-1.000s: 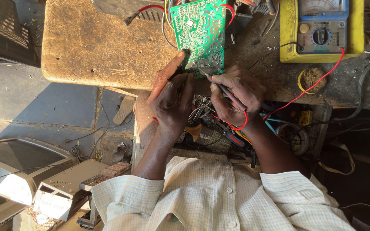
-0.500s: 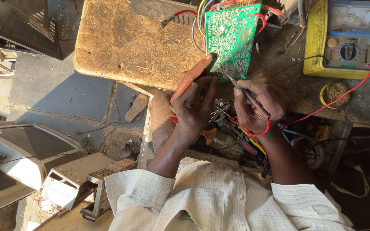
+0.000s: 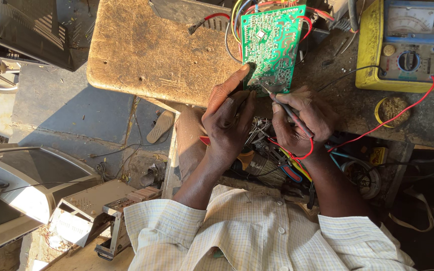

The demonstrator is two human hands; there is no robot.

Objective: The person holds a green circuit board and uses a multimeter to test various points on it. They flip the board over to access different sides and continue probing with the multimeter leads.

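A green circuit board (image 3: 272,45) lies solder-side up on the worn wooden bench (image 3: 151,50), with coloured wires fanning off its far edge. My left hand (image 3: 229,120) rests at the board's near left corner, thumb against its edge and fingers curled around a dark probe. My right hand (image 3: 302,120) grips a thin dark probe (image 3: 282,105) like a pen, its tip touching the board's near edge. A red lead (image 3: 393,118) runs from that hand across the bench toward the yellow analogue multimeter (image 3: 408,45).
A small round tin (image 3: 390,108) sits just below the multimeter. Tangled wires and parts (image 3: 277,165) lie under my hands. On the floor to the left are old television casings (image 3: 16,180), a sandal (image 3: 159,126) and an open metal chassis (image 3: 96,211).
The view has shifted, so the bench and board now sit further right and lower in frame. Both hands keep their hold at the board's near edge, probe tip still on it.
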